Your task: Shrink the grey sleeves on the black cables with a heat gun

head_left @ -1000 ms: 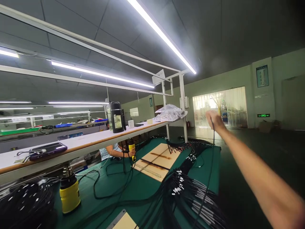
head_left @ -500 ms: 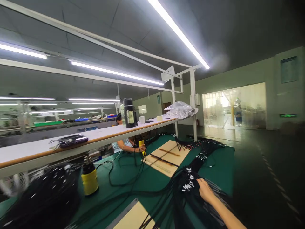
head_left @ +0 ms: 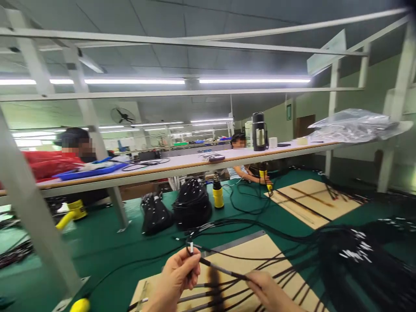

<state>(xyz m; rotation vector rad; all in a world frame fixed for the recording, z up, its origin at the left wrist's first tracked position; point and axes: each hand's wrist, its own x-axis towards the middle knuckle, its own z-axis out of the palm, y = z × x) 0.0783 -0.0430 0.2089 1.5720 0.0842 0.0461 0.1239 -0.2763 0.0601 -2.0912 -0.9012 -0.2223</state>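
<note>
My left hand [head_left: 180,271] is closed on one end of a black cable [head_left: 221,269], near a small white tip that sticks up above the fingers. Further right along the same cable, my right hand [head_left: 264,288] pinches it; a grey section shows between the two hands. Below them lies a tan board [head_left: 256,247] with a dark scorched patch, and several more black cables run across it. A large bundle of black cables [head_left: 344,268] with white tips spreads over the green table to the right.
Two black cable bundles [head_left: 192,201] and a yellow heat gun [head_left: 218,197] stand beyond the board. A shelf [head_left: 182,168] crosses above the table, with slanting posts at left. Another person's hand [head_left: 264,179] is by a second yellow tool. A second board [head_left: 312,199] lies right.
The view has swung left. My right hand has left the large bundle and now holds a cable over the near board. My left hand has come into view, closed on that cable.
</note>
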